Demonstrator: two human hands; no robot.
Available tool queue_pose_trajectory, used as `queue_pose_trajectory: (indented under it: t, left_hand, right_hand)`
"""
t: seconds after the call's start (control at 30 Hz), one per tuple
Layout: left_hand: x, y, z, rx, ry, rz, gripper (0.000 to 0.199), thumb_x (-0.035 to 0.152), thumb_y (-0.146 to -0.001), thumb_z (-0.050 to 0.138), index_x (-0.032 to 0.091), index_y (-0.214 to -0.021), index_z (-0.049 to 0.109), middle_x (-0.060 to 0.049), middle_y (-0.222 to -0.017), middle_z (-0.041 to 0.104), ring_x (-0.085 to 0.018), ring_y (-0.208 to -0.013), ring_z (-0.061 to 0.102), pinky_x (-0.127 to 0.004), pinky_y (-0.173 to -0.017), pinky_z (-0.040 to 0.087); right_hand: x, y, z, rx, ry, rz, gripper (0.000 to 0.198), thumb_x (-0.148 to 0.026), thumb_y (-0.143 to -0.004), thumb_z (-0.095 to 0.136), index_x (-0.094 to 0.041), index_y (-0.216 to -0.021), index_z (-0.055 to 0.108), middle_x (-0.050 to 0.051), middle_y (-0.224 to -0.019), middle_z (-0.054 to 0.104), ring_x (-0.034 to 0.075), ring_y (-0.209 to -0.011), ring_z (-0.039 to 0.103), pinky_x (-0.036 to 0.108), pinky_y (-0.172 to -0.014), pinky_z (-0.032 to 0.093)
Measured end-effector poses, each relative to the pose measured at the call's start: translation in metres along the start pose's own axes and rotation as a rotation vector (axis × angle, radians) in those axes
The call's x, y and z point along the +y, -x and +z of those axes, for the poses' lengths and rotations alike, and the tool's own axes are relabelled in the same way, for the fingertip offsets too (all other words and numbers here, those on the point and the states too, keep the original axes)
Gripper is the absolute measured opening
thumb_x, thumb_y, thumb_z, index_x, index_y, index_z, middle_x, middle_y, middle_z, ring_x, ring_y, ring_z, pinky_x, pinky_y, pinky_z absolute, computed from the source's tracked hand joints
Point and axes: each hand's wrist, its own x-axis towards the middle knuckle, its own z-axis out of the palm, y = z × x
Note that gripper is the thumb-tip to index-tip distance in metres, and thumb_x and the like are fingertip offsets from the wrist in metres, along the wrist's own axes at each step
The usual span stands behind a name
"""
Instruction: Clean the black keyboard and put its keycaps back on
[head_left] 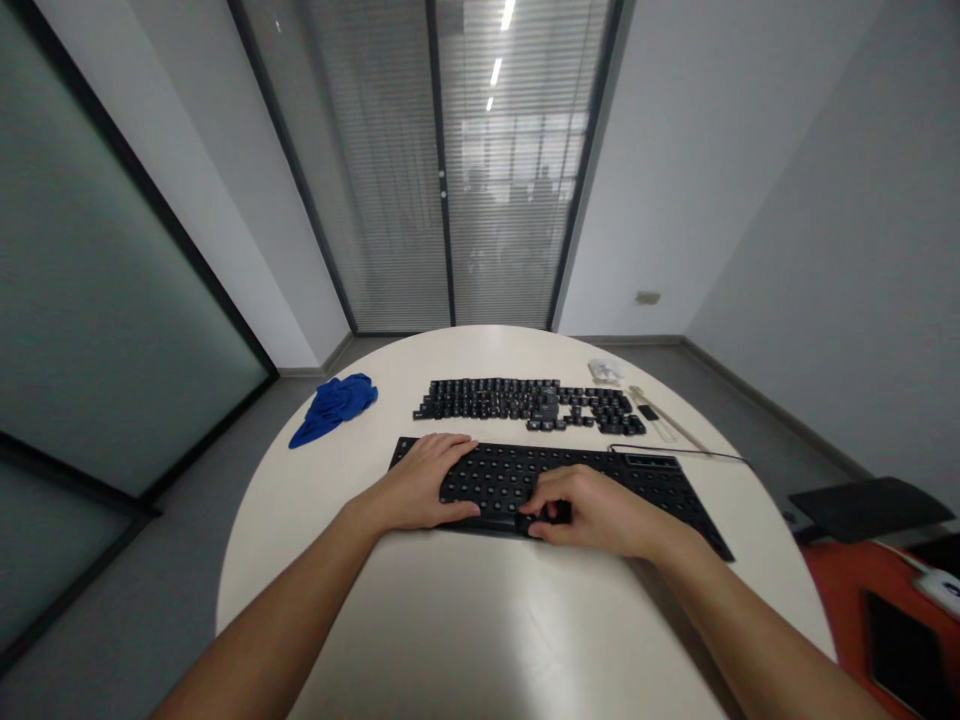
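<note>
Head view, the only one. Keyboard [491, 475] lies flat on the near half of the round table [450, 630], most caps off, rows of small studs showing. Left hand [427, 482] spread wide over its left end, thumb along the near edge; braced on it, not gripping around it. Right hand [589, 510] right of that at the near edge, fingers curled narrow toward thumb; dark on dark, cannot tell if a cap sits between the tips.

Handling, my judgement: keyboard light for its size, stiff shell, may flex a little and slide on the smooth tabletop, so a flat palm on one end suits it. To lift, take both short ends, clear of the studs, minding the thin cable [697, 451] off the far right. Loose keycaps [487, 398], in rows just beyond on the far side: look like hard plastic, very light, maybe slick; pinch by opposite sides, easy to scatter. Studs probably the fragile bit; press straight, no sideways force.

Also there: blue cloth [335, 405] far left, soft and crumpled; clear plastic bag [606, 371] far right, flimsy; thin stick [679, 425] near it.
</note>
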Motion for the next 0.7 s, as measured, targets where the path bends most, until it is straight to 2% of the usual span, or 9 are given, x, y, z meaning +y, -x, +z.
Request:
queue_pose_trajectory:
  t: [0.53,0.7]
  left_hand:
    - [-0.0036,-0.0012,0.0047,0.0,-0.003,0.021,0.079,0.06,-0.085,0.066,0.022,-0.149,0.04,-0.013,-0.149,0.046,-0.034,-0.136,0.043,-0.053,-0.116,0.035]
    - [-0.0025,0.0,0.0037,-0.001,0.005,0.016,0.076,0.059,-0.087,0.065,0.024,-0.149,0.04,-0.013,-0.15,0.046,-0.033,-0.136,0.043,-0.053,-0.116,0.034]
  right_hand:
    - [-0.0015,0.0001,0.0009,0.007,-0.01,0.023,0.015,-0.022,-0.082,0.069,-0.019,-0.095,0.077,0.003,-0.083,0.071,0.014,-0.069,0.063,0.025,-0.065,0.049]
    - [-0.0022,0.0002,-0.0001,-0.004,-0.087,0.075,0.021,-0.022,-0.083,0.069,-0.017,-0.102,0.077,0.004,-0.086,0.072,0.015,-0.072,0.065,0.026,-0.068,0.051]
